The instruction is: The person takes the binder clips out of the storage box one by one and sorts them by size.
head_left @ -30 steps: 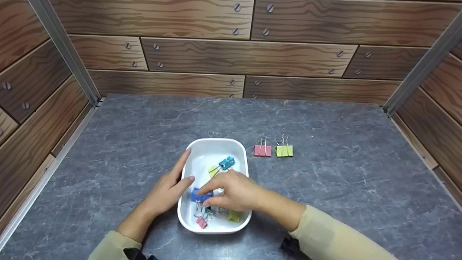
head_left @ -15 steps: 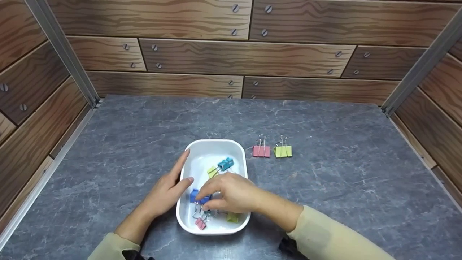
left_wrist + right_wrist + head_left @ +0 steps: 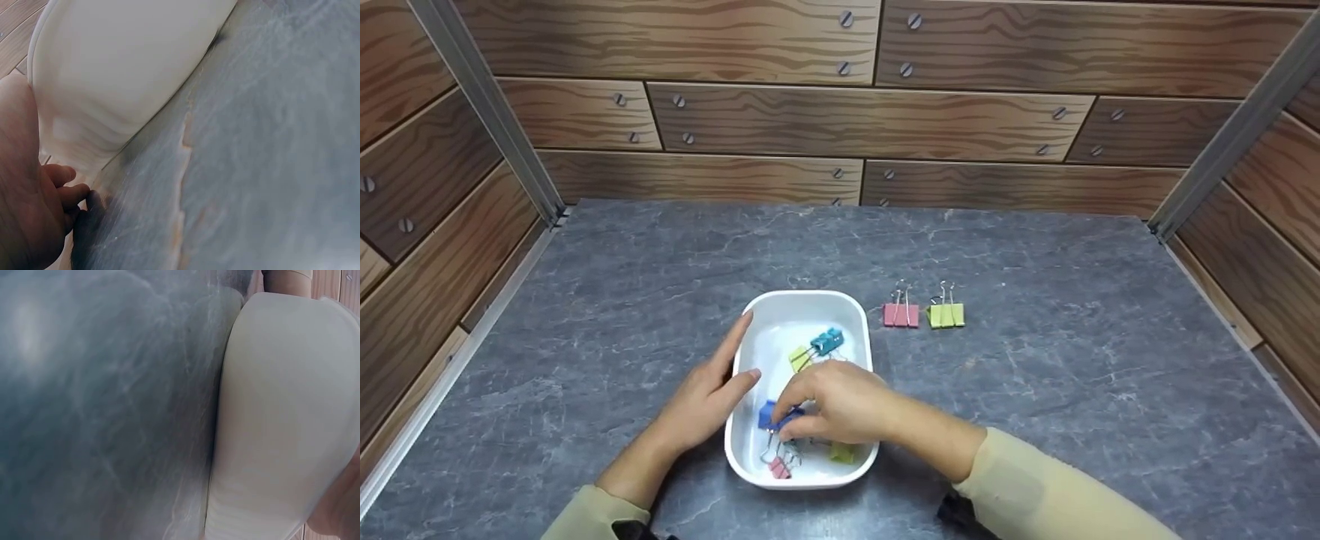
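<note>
A white plastic tub (image 3: pixel 801 484) holds several binder clips. My left hand (image 3: pixel 701 397) grips its left side, thumb over the rim and index finger along the wall; in the left wrist view, more fingers (image 3: pixel 68 194) curl low by the outer wall. Inside the tub, my right hand (image 3: pixel 844 405) pinches a blue binder clip (image 3: pixel 767 415) between thumb and index finger, partly covering it. A teal clip (image 3: pixel 826 341) and a yellow-green clip (image 3: pixel 798 358) lie beyond that hand. Nearer the front are a small pink clip (image 3: pixel 779 469) and another yellow-green clip (image 3: pixel 841 453).
To the right of the tub, a pink binder clip (image 3: pixel 901 316) and a yellow-green binder clip (image 3: pixel 946 316) stand side by side on the grey marbled table (image 3: pixel 1072 337). Wood-patterned walls (image 3: pixel 780 120) enclose the table at the back and both sides.
The blue clip has shifted slightly toward the front right of the tub with the right hand's fingers closing on it. The left hand stays at the rim.
</note>
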`<state>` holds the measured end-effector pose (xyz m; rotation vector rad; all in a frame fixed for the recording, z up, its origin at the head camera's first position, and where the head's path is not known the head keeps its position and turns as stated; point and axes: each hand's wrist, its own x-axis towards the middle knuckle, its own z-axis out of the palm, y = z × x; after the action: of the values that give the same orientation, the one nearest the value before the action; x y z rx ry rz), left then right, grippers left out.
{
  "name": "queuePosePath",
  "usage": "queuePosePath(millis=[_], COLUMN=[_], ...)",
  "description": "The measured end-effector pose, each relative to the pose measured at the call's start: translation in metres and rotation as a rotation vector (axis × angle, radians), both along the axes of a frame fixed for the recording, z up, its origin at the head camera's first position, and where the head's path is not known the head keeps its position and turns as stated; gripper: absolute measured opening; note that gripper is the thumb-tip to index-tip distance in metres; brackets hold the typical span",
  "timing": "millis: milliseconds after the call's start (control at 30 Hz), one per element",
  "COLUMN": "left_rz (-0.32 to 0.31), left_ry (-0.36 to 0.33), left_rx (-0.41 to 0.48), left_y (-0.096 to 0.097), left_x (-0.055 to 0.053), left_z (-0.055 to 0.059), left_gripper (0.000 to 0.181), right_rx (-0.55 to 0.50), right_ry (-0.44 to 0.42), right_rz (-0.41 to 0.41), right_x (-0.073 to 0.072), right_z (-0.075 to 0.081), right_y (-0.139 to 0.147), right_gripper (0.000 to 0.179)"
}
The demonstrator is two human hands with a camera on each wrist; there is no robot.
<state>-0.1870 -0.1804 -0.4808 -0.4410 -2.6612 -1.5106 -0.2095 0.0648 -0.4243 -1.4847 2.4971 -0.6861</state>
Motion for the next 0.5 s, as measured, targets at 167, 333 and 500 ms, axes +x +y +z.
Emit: queuePosePath(millis=[167,333,500], left_rz=[-0.004,-0.001,-0.003], left_ry=[0.013,-0.012,-0.042], left_rx=[0.002,0.013,0.022], left_y=[-0.0003,0.0002,0.0011], left_x=[0.0005,0.0007,0.0007], left_z=[-0.0004,0.0007,0.0012], left_gripper=[0.075,0.075,0.075], right_rx=[0.020,0.031,0.033], right_ry=[0.019,0.047,0.057], right_rz=[-0.008,-0.008,-0.010], right_x=[-0.0001,0.0000,0.0002], right_z=[-0.0005,-0.0009,-0.0022], right_y=[-0.0013,-0.0018,-0.0011], right_gripper=[0.020,0.021,0.023])
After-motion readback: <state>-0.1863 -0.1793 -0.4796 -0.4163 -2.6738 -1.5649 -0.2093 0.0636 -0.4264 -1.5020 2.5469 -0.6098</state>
